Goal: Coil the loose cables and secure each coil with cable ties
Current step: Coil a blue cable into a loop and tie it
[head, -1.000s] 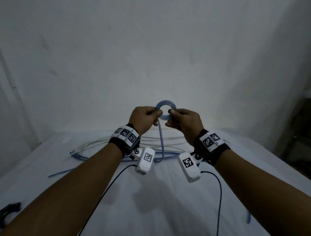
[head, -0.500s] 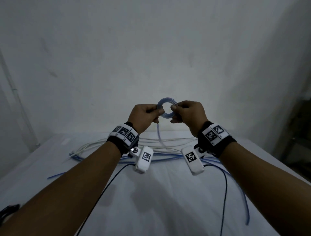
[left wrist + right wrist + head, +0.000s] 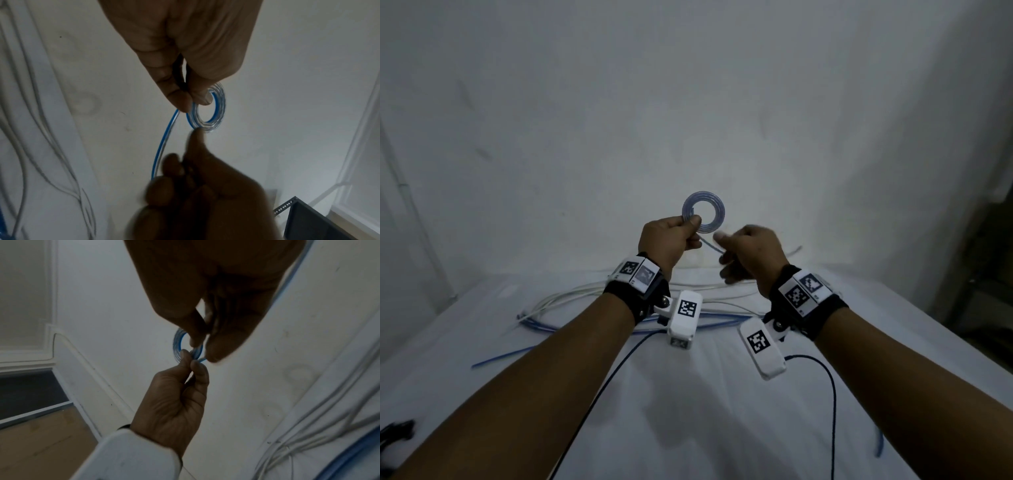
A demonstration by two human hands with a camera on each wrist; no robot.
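Blue-and-clear cable, wound into a small tight coil [image 3: 703,212], is held up in the air above the middle of the white surface [image 3: 688,411]. The left hand [image 3: 667,240] pinches the coil's lower-left side between thumb and forefinger. From that pinch a loose tail [image 3: 162,146] of the same cable runs toward the right hand [image 3: 748,253], whose fingers are curled; the head view is blurred there, but the left wrist view shows the tail passing into those fingers, so the right hand looks to be grasping it, with a fingertip touching the coil's rim.

Near the far edge of the surface lies a heap of white and blue cables [image 3: 592,305], not yet coiled. A dark object [image 3: 395,433] sits at the near left corner; what it is I cannot tell. No cable tie can be made out anywhere.

The risk, in my judgement, is spring-back. The coil is tight and held at only one point, so any slackening of the left pinch while the right hand feeds the tail could let the turns loosen. The tail may also snag in the heap and tug the coil askew. Nothing secures the coil yet, so setting it down to fetch a tie could undo it.
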